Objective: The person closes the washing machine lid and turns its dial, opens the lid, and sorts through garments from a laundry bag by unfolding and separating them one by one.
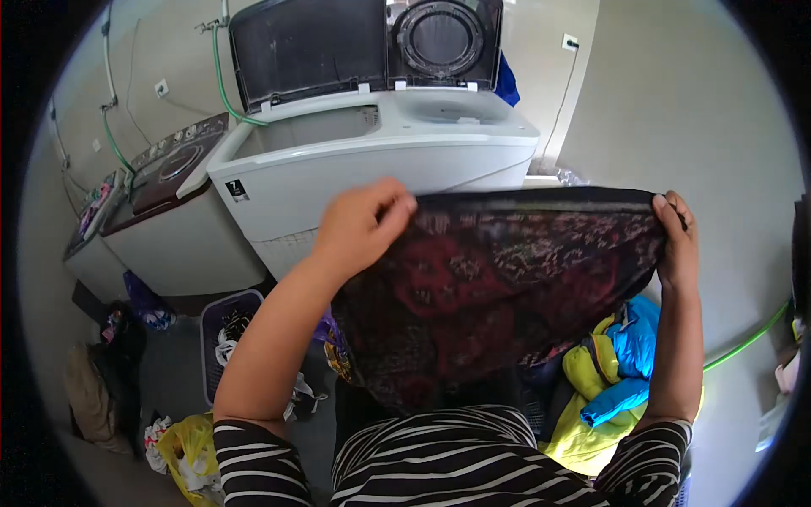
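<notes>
A dark cloth with a red and white pattern [473,287] hangs stretched out in front of my body. My left hand [367,224] is closed on its upper left corner, thumb and fingers pinched together. At the upper right corner, my right hand [676,232] grips the black edge between thumb and fingers. The lower part of the cloth droops towards my striped shirt and hides some of what lies beneath. Beyond the cloth stands a white twin-tub washing machine [372,160] with both lids raised.
A second washing machine [190,237] stands at the left. On the floor are a purple basket [209,346], a yellow bag [190,448] and dark and beige clothes [97,397]. Yellow-green and blue clothes [604,380] lie below my right hand. A green hose [748,338] runs at the right.
</notes>
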`<state>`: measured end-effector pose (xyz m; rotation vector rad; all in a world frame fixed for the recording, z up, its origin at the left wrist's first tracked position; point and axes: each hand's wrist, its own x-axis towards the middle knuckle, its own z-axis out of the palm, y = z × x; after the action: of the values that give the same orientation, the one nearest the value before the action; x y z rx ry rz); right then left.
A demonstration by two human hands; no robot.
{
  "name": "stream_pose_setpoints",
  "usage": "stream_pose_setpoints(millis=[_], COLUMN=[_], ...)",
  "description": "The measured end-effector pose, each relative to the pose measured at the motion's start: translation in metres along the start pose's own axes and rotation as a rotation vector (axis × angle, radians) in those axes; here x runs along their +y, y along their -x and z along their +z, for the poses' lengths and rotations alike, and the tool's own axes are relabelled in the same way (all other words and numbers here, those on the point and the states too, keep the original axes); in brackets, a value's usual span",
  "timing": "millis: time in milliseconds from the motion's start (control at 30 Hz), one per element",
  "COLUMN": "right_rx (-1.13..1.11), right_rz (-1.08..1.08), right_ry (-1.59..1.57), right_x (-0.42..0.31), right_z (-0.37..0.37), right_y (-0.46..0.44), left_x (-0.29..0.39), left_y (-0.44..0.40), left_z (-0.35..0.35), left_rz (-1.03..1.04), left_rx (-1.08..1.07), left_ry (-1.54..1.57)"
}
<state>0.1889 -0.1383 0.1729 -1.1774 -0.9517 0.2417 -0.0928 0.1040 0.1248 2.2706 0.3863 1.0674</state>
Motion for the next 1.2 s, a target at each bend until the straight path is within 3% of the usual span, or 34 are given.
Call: stream_pose_setpoints(millis=[33,133,200,233,267,367,433,467,533,633,700,767,800,867,900,933,967,1033,1100,1200], right_rx=[-0.017,0.144,-0.182,-0.191,-0.203,-0.327,-0.571,-0.572,-0.895,-0.947,-0.369,-0.073,0.215,0.423,0.321,0.218,0.220,0.556,0.408,0.141], right_rz=[-0.027,0.034,-0.174,-0.066,0.040,0.050,-0.009,-0.006,-0.109,-0.097,-0.075,-0.132,-0.190,-0.222,-0.090,0.041,0.038,-0.028,0.096,0.221], right_ry=[-0.010,0.059,0.131,0.058,-0.016,-0.012,0.132,0.131,0.124,0.101,-0.018,-0.156,-0.213,-0.276,-0.282,-0.286,-0.285,0.039,0.058,0.026], right_x=[-0.005,-0.014,-0.005,-0.006,-0.007,-0.013,-0.028,-0.032,-0.038,-0.037,-0.037,-0.039,-0.035,-0.047,-0.046,-0.045,-0.029,0.014,0.045,0.055], right_z=[-0.001,0.031,0.037,0.039,0.040,0.034,0.042,0.045,0.049,0.035,0.022,-0.002,-0.016,-0.044,-0.071,-0.096,-0.107,-0.118,-0.087,0.022], right_y=[0.004,0.030,0.040,0.044,0.047,0.060,0.074,0.079,0.084,0.087,0.092,0.082,0.074,0.039,0.021,0.005,-0.012,-0.036,-0.031,0.011], left_x=[0.008,0.017,0.020,0.018,0.011,-0.019,-0.033,-0.040,-0.056,-0.082,-0.098,-0.113,-0.124,-0.144,-0.143,-0.138,-0.130,-0.113,-0.083,-0.034], left_y=[-0.003,-0.009,-0.011,-0.009,-0.005,0.007,0.005,0.004,0.004,0.006,0.007,0.009,0.011,0.011,0.011,0.010,0.010,0.010,0.007,0.003], left_z=[-0.001,-0.007,-0.009,-0.009,-0.007,-0.003,-0.005,-0.007,-0.011,-0.017,-0.023,-0.033,-0.041,-0.055,-0.055,-0.056,-0.058,-0.062,-0.050,0.001], left_rz=[0.131,0.315,0.497,0.499,0.383,0.026,0.009,-0.012,-0.055,-0.135,-0.214,-0.273,-0.277,-0.328,-0.327,-0.360,-0.386,-0.424,-0.522,-0.419], left_rx=[0.302,0.283,0.250,0.252,0.236,0.183,0.183,0.184,0.196,0.224,0.232,0.272,0.272,0.356,0.356,0.306,0.250,0.126,-0.180,-0.335], left_ry=[-0.101,-0.211,-0.320,-0.321,-0.382,-0.559,-0.591,-0.617,-0.666,-0.687,-0.704,-0.739,-0.737,-0.767,-0.764,-0.495,-0.227,0.307,0.603,0.686])
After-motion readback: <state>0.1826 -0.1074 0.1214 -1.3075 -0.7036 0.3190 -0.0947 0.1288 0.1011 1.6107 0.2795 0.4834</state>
